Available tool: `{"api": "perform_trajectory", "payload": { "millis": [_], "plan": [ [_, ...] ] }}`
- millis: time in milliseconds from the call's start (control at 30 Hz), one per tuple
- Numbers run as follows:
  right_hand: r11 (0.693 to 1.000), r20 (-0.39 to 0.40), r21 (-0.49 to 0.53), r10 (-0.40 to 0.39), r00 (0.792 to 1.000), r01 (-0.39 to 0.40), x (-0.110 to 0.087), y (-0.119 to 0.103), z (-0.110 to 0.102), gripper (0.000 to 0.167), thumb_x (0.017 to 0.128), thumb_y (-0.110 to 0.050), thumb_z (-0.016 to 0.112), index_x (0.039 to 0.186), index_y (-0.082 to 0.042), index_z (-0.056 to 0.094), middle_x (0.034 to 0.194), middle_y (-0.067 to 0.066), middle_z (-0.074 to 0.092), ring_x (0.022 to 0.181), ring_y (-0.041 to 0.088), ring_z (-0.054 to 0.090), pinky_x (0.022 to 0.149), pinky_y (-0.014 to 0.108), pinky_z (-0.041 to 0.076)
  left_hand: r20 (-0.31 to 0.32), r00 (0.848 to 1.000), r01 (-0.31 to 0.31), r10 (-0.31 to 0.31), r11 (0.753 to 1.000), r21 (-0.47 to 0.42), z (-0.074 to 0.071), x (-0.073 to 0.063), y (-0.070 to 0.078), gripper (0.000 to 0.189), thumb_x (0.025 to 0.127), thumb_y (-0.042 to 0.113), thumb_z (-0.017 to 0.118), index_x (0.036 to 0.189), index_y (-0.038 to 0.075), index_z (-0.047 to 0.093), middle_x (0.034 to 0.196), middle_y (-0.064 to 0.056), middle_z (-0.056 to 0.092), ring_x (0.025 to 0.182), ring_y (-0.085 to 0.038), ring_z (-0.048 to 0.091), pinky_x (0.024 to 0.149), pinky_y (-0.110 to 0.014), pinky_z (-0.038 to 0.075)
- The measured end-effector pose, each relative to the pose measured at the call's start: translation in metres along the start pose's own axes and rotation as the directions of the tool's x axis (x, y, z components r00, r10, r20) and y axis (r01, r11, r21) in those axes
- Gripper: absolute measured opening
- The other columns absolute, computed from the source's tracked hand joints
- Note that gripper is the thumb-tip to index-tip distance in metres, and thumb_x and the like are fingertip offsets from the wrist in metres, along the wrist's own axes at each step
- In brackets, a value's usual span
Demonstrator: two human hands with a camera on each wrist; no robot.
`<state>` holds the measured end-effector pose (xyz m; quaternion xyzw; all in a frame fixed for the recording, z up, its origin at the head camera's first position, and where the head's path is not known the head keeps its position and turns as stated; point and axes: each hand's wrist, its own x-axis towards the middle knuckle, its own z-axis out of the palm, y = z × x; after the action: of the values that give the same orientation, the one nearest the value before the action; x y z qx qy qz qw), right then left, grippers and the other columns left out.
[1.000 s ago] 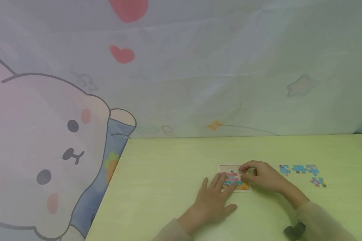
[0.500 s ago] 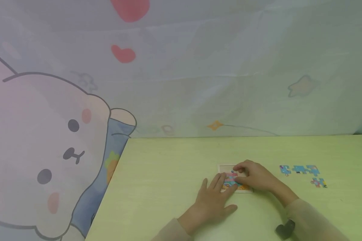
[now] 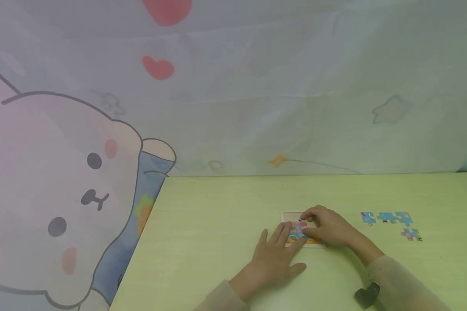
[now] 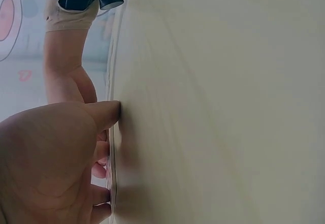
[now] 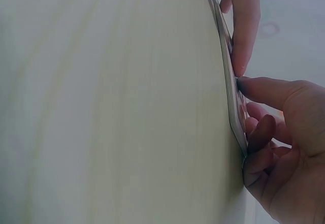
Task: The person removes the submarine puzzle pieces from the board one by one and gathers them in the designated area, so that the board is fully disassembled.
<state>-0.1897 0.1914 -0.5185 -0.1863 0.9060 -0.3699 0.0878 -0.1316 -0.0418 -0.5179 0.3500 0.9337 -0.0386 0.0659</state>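
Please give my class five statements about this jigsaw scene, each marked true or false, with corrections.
1. The person's bare left hand touches the partly built, multicoloured jigsaw puzzle. True.
2. Loose, mostly blue jigsaw pieces lie right of the thin, pale-rimmed rectangular tray. True.
3. The bare right hand rests on those loose pieces. False: it is at the tray.
4. The puzzle covers the whole tray. False: part of its far end is bare.
5. The tray lies on a flat, yellow-green table. True.

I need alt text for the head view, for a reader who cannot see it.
A person's left hand and right hand touch a partly filled puzzle on a yellow-green table. Loose pieces lie at right; a cartoon animal decorates the backdrop.
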Motion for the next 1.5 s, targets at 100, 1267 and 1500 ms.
{"api": "perform_trajectory", "payload": {
  "millis": [100,1267,1500],
  "plan": [
    [1.0,-0.001,0.009,0.004,1.0,-0.004,-0.0003,0.0001,0.0005,0.036,0.093,-0.029,0.079,0.12,-0.008,0.068,0.117,0.004,0.064,0.112,0.028,0.06,0.098,0.056,0.05,0.002,1.0,0.002,-0.002,1.0,0.001,-0.0003,0.0004,-0.0002,0.067,0.105,0.067,0.028,0.166,0.04,0.022,0.173,-0.011,0.012,0.159,-0.027,0.012,0.117,-0.061,0.031],
    [0.998,0.018,0.055,-0.011,1.0,0.01,0.0029,-0.0015,-0.002,0.034,0.092,-0.021,0.08,0.122,-0.01,0.067,0.116,0.0,0.068,0.084,0.017,0.056,0.078,0.035,0.05,-0.009,1.0,-0.002,0.003,1.0,0.029,0.0018,0.0012,0.0,0.067,0.105,0.068,0.027,0.166,0.04,0.022,0.173,-0.01,0.013,0.158,-0.027,0.014,0.116,-0.061,0.033],
    [0.995,0.034,0.098,-0.027,0.999,0.023,0.0044,0.0005,-0.001,0.032,0.093,-0.016,0.079,0.121,-0.012,0.065,0.1,-0.001,0.067,0.068,0.015,0.055,0.063,0.029,0.049,-0.011,1.0,-0.003,0.004,1.0,0.015,0.0023,0.0015,-0.0002,0.067,0.106,0.067,0.027,0.166,0.04,0.022,0.173,-0.01,0.011,0.159,-0.028,0.013,0.116,-0.062,0.032]
  ]
}}
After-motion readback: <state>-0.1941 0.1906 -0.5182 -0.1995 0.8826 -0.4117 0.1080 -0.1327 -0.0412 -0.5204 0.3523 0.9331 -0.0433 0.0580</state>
